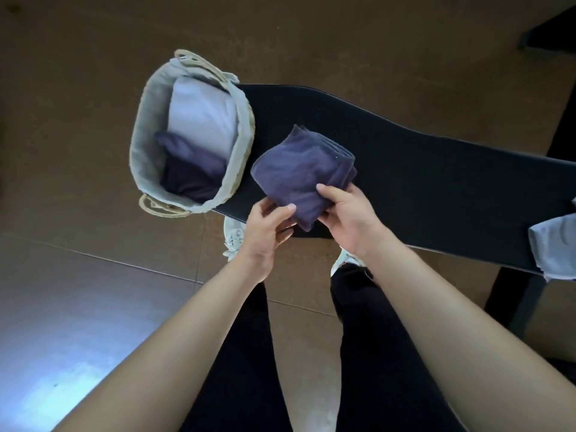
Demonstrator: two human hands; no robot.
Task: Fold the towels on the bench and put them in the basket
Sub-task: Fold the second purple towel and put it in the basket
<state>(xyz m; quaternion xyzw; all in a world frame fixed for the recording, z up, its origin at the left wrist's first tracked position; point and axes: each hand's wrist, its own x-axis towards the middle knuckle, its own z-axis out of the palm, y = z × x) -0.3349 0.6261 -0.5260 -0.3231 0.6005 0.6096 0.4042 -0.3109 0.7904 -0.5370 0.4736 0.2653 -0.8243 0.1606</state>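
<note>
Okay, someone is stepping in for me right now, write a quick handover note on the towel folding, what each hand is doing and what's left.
Left hand and right hand: both grip the near edge of the folded purple towel, over the black bench.
Basket: at the bench's left end, already holding a white towel and dark towels.
Done: this towel is folded.
Left: put it in the basket, then fold and put away the light grey towel at the bench's right end.

The person is wearing black trousers (246, 353) and pale, whitish lace-up trainers (233, 236). Both forearms are showing bare, with no sleeves reaching them; the left hand (265, 232) and right hand (349, 219) are wearing no gloves.
</note>
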